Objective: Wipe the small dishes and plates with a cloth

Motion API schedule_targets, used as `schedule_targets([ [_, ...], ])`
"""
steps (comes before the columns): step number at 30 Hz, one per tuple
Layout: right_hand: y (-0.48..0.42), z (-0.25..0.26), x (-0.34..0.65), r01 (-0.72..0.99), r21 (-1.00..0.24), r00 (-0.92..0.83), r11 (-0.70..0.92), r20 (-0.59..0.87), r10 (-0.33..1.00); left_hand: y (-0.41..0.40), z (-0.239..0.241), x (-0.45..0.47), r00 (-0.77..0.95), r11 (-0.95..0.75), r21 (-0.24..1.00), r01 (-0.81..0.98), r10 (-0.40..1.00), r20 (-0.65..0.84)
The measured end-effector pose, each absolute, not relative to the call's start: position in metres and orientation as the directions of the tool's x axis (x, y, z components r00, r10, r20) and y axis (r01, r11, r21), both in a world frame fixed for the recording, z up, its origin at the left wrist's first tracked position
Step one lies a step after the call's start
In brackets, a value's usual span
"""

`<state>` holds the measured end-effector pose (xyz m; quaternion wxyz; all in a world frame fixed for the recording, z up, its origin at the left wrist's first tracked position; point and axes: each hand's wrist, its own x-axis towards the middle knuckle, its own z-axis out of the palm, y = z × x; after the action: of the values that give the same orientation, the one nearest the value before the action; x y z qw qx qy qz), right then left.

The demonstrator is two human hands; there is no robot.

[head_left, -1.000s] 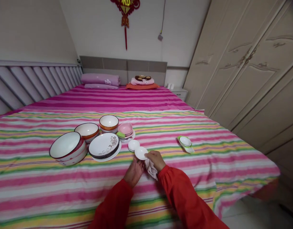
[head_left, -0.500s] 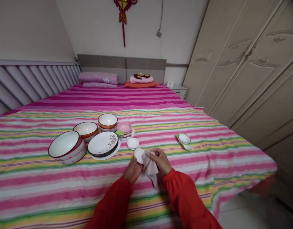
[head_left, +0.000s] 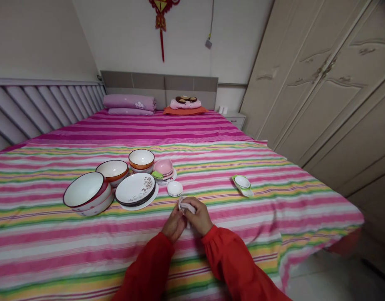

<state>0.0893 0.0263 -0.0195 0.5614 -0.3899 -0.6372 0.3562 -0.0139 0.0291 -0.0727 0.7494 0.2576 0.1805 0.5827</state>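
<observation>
My left hand (head_left: 175,225) grips a small white dish (head_left: 181,200), mostly covered now by the cloth and my fingers. Over its rim, my right hand (head_left: 198,215) is closed on a pale cloth (head_left: 188,207), pressing it against the dish. Just beyond my hands sits a short stack of small white dishes (head_left: 175,188). To the left of that are stacked plates with a floral print (head_left: 135,189), and pink bowls (head_left: 163,167) with a green piece (head_left: 157,174) stand behind.
Large white bowls (head_left: 84,190) and orange-banded bowls (head_left: 112,169) stand at the left on the striped bed cover (head_left: 117,251). A white bowl (head_left: 242,182) rests on a green-and-white dish (head_left: 248,192) at the right. Wardrobe doors (head_left: 324,96) line the right side.
My right hand has moved left with the cloth and wrapped it over the small dish, which showed its white face before. My left hand stays nearly in place.
</observation>
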Motion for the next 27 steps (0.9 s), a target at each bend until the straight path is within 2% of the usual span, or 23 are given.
schedule_targets([
  [2,0.026,-0.020,0.101,0.109,-0.867,-0.183,0.487,0.464,0.867,0.029,-0.072,-0.014,0.283,0.205,0.596,-0.776,0.958,0.039],
  [5,0.026,-0.019,0.118,0.268,-0.759,-0.355,0.593,0.495,0.793,0.028,-0.072,-0.015,0.322,0.243,0.594,-0.767,0.946,0.029],
  [7,0.025,-0.015,0.126,0.453,-0.611,-0.413,0.649,0.501,0.760,0.028,-0.073,-0.016,0.336,0.264,0.584,-0.768,0.942,0.016],
  [10,0.023,-0.009,0.131,0.672,-0.363,-0.389,0.645,0.569,0.725,0.029,-0.076,-0.016,0.343,0.284,0.541,-0.792,0.939,0.008],
  [13,0.023,-0.009,0.128,0.654,-0.225,-0.423,0.722,0.683,0.596,0.031,-0.080,-0.016,0.352,0.299,0.506,-0.809,0.936,0.010],
  [15,0.026,-0.012,0.124,0.598,-0.169,-0.482,0.783,0.705,0.520,0.031,-0.082,-0.015,0.367,0.306,0.510,-0.804,0.930,0.020],
  [18,0.030,-0.019,0.120,0.589,-0.142,-0.544,0.796,0.658,0.520,0.031,-0.084,-0.015,0.372,0.302,0.524,-0.796,0.928,0.030],
  [22,0.029,-0.020,0.120,0.668,-0.158,-0.533,0.727,0.580,0.616,0.031,-0.082,-0.015,0.344,0.267,0.538,-0.800,0.938,0.044],
  [25,0.022,-0.017,0.120,0.713,-0.226,-0.488,0.664,0.521,0.700,0.030,-0.079,-0.016,0.336,0.253,0.546,-0.799,0.940,0.056],
  [27,0.015,-0.015,0.120,0.698,-0.321,-0.450,0.640,0.499,0.741,0.029,-0.078,-0.016,0.341,0.255,0.550,-0.795,0.938,0.058],
])
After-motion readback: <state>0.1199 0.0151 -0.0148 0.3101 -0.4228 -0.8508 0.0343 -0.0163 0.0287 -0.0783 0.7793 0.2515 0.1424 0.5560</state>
